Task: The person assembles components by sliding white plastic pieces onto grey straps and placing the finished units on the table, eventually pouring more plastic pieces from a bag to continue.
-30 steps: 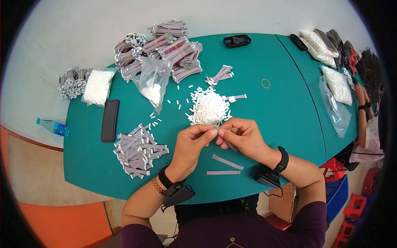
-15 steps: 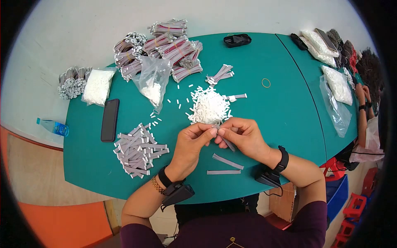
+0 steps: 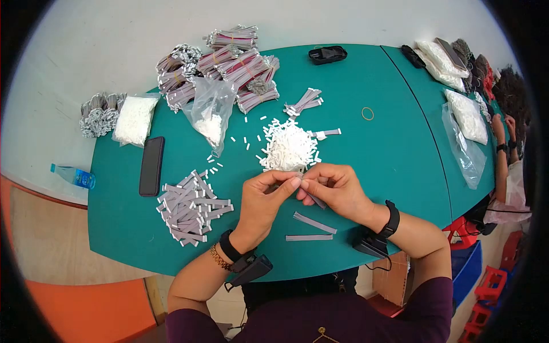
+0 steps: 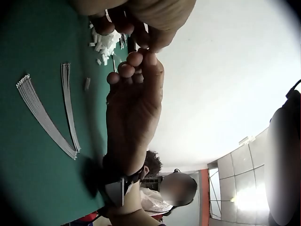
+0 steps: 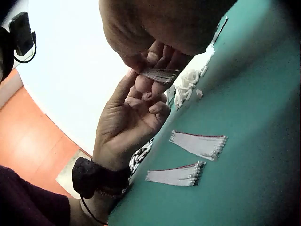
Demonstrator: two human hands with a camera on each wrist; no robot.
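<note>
Over the table's near middle, my left hand and right hand meet at the fingertips. The right thumb and finger pinch a short grey ribbon cable, whose tail hangs below that hand. My left thumb and forefinger pinch at its upper end, where the fingertips hide most of it. Right behind the hands lies a heap of small white connectors. Two loose ribbon cables, one slanted and one level, lie in front of the hands. A pile of cables with white ends is to the left.
A phone, a bag of white pieces and an opened clear bag lie at left. Bundled cables are stacked behind. A few cables, a rubber band and a black case lie farther back. Another person's hands show at far right.
Both hands stay in nearly the same place, fingertips together. The ribbon cable under the right hand shifts slightly; the things on the table have not moved.
</note>
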